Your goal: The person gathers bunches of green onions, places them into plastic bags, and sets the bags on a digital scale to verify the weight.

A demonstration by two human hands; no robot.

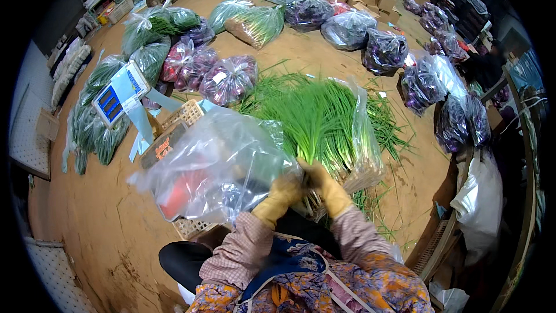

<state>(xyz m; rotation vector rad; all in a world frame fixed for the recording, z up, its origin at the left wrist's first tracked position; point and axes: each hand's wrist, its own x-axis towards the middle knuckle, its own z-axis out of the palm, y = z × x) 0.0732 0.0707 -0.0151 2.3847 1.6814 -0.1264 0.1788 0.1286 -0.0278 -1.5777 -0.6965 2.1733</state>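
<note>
Both my hands wear yellow gloves and meet low in front of me. My left hand [281,196] is closed at the edge of a large clear plastic bag [223,139], which billows out to the left. My right hand [325,184] is closed around the lower stalks of a bunch of green onions [311,117], whose tops point away from me. Their roots are partly hidden behind my gloves. Just right of them, more green onions stand in a clear bag [365,156]. Under the billowing bag, a scale platform [165,146] and a red patch show through.
A scale display [120,94] with blue tape stands at left beside a plastic crate [184,115]. Bagged greens [104,133], bagged purple-red onions [230,81] and more filled bags [385,51] ring the floor. A wooden rail [524,168] runs along the right. Loose leaves [394,133] lie about.
</note>
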